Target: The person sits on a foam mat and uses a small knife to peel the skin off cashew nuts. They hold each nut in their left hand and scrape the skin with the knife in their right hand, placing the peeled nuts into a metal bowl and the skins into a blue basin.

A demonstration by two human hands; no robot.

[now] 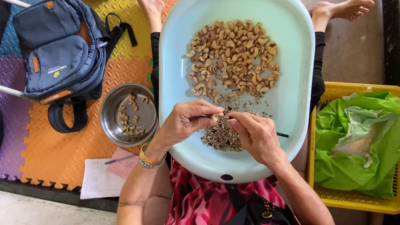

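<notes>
Pale cashew kernel [217,117], pinched in left hand [186,121] fingertips above the skin-scrap heap near the light-blue basin's [175,75] near edge, looks light, brittle, curved—best held by its ends—while right hand [255,132] grips a thin dark-handled tool [282,134] against it.

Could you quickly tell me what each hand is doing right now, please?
Left hand: fingers pinched shut on a small pale cashew nut.
Right hand: closed around a thin dark-handled metal tool, its tip at the nut.
</notes>
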